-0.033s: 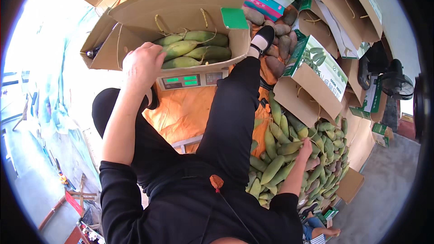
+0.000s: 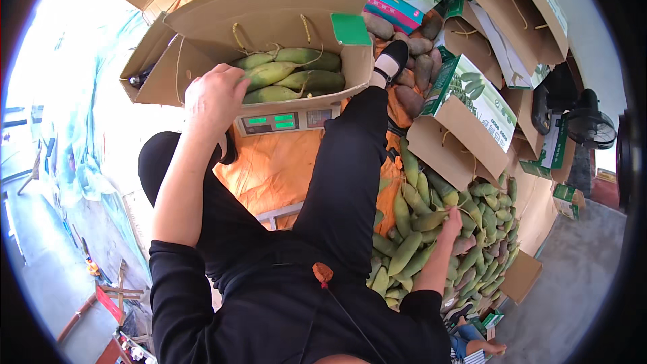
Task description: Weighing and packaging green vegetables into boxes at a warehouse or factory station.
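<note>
A cardboard box [image 2: 263, 1] stands open in front of me on a white digital scale [image 2: 286, 120] with a lit green display. Several long green radishes [image 2: 310, 81] lie inside it. My left hand [image 2: 216, 98] is at the box's near left edge, fingers bent over the rim beside the radishes' left ends; the fingertips are partly hidden. On my right spreads a large heap of green radishes [image 2: 406, 253]. Into this heap reaches my right hand [image 2: 451, 224], its fingers closed at the end of one radish [image 2: 429, 221].
Reddish root vegetables [image 2: 410, 101] lie beyond my right foot. Open cardboard cartons [image 2: 465, 141] stand along the right, with a black fan [image 2: 590, 121] behind them. Orange sheeting [image 2: 269, 168] covers the floor between my legs. At the lower right another person's leg [image 2: 495, 349] shows.
My right hand has shifted very slightly left over the heap. My left hand and the box look almost the same.
</note>
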A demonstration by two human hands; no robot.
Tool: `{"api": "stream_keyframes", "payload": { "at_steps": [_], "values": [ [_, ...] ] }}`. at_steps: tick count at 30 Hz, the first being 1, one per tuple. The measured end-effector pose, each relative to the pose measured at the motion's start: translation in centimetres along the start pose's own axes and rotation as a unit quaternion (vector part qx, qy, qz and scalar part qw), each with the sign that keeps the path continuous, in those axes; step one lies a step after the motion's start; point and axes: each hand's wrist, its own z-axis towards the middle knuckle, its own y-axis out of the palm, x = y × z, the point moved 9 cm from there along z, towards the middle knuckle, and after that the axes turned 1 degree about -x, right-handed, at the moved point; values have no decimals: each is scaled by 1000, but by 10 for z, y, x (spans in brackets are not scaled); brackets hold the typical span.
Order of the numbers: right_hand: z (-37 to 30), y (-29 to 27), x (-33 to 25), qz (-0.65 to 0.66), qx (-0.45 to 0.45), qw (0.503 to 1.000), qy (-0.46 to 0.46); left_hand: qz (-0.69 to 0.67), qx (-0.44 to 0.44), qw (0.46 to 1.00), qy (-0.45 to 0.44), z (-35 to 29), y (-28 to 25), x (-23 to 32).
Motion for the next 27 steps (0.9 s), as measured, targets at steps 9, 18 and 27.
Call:
{"api": "stream_keyframes", "payload": {
  "at_steps": [9, 18, 27],
  "values": [
    [-99, 64, -162, 13, -52, 979, -197, -41, 2, 999, 13, -6, -5, 0],
    [-215, 145, -427, 146, -286, 842, -434, -74, -40, 996, 2, -9, -2, -3],
    [-239, 302, -480, 174, -419, 828, -329, -96, -52, 994, -8, -12, -10, -8]
  ]
}}
